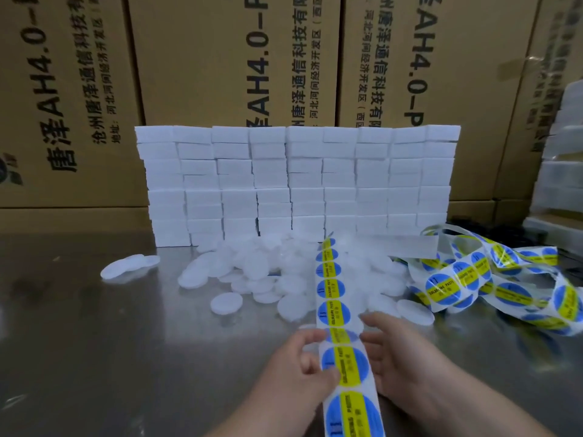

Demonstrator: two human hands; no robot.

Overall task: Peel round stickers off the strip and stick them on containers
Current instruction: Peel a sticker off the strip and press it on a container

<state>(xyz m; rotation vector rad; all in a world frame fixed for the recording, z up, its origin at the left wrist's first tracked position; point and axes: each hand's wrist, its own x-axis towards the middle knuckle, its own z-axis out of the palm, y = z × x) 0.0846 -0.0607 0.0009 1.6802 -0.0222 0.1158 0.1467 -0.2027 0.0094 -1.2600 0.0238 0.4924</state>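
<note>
Running up the middle of the view: sticker strip, pale backing carrying round blue stickers crossed by a yellow band, one after another in a single row; its near end leaves the bottom edge, its far end lies on the heap of containers. Left hand: fingers curled, thumb laid over the strip's left edge, gripping the strip. Right hand: fingers loosely bent, tips at the strip's right edge, thumb hidden under the backing; whether it grips cannot be told. Flat white round containers: loose heap on the steel table beyond the hands, a few lying apart to the left. More strip: tangled in loops at the right, same blue and yellow stickers. White blocks: stacked in even columns as a wall behind the heap. Cardboard cartons: brown, printed in black, standing behind the blocks. Pale stacks at the far right edge, too blurred to identify.
</note>
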